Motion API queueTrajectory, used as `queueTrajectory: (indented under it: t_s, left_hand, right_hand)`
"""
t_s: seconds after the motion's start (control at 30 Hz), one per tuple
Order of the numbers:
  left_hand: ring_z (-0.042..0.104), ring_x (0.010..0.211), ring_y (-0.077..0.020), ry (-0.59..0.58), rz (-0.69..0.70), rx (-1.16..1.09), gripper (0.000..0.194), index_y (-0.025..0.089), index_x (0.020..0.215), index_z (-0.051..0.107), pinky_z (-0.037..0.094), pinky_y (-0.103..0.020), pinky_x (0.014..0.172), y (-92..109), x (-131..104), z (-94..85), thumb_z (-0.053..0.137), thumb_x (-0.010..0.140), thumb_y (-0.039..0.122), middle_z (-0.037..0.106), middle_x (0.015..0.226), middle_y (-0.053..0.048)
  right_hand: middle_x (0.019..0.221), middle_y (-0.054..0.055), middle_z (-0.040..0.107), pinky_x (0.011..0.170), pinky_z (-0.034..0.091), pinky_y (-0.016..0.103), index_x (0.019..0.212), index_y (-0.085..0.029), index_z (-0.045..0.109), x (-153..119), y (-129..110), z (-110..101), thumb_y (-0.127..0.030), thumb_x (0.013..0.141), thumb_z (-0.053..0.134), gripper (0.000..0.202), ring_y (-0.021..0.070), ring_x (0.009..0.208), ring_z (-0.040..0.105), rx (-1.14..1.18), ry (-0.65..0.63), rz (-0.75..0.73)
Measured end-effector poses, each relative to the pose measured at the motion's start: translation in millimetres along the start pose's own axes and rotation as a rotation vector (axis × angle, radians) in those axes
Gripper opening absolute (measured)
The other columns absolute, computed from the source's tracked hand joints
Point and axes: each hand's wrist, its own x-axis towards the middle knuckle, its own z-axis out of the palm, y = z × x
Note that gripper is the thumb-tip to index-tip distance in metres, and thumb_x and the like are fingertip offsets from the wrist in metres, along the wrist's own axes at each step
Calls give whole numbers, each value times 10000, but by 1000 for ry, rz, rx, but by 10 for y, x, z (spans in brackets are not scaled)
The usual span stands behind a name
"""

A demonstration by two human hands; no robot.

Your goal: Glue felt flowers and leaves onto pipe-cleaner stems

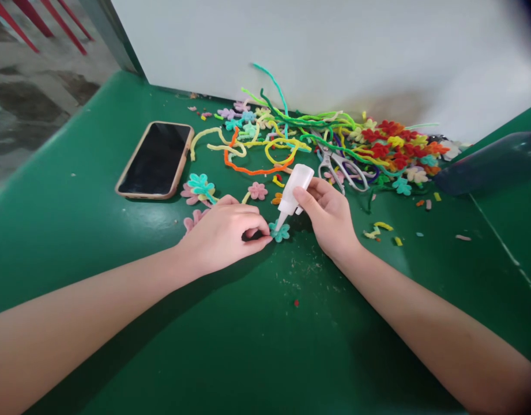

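Observation:
Between the fingertips of my left hand (230,230) is the edge of a teal pipe-cleaner flower (281,231). My right hand (330,216) grips a white glue bottle (294,187), tilted nozzle down. The tip of the nozzle meets the middle of the teal flower, or hovers just over it; I cannot tell which. Behind my left hand lie another teal flower (201,184) and a pink flower (195,219), the latter partly hidden by the hand. A small pink flower (258,191) sits past my fingers.
A phone (157,158) lies at the left. Metal scissors (343,167) rest among loose pipe cleaners (308,121) and a heap of red and orange flowers (388,147) by the white wall. A dark bottle (492,164) lies at the right. Yellow scraps (381,226) dot the green surface (256,346).

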Motion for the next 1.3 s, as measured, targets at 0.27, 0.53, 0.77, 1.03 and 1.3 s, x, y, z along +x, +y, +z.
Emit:
queueTrajectory:
  t_s: [0.27,0.53,0.77,1.03,1.3]
  left_hand:
    - [477,538,-89,2,0,-5,122,206,719,652,356,-309,717,3,2,7,630,825,262,473,575,72]
    - [477,533,-83,157,-6,-11,222,166,661,565,367,-306,724,75,-8,-52,567,868,249,525,577,59]
    - [518,576,-93,158,-35,18,95,200,867,668,372,-307,734,39,1,-19,592,810,192,509,629,60]
    - [507,560,-97,103,-47,7,101,210,855,679,377,-323,747,31,-12,-24,599,805,246,531,623,55]
    - [488,545,-100,72,-68,58,86,213,813,681,369,-324,732,16,-17,-13,616,789,264,512,607,58]
  right_hand:
    - [960,19,707,792,567,304,978,-216,629,18,56,-23,-416,779,696,290,157,860,679,107,24,19]
    - [958,15,699,699,551,274,982,-230,630,17,54,-37,-429,792,682,280,158,872,673,130,15,30]
    - [941,10,699,767,559,281,969,-222,629,22,64,-30,-423,784,692,280,132,802,664,118,2,12]
    - [968,25,706,810,571,328,974,-227,615,19,37,-28,-465,783,674,311,167,857,676,27,2,13]
    - [1021,33,707,866,567,332,1010,-223,610,21,57,-33,-461,780,682,339,189,994,671,28,-2,0]
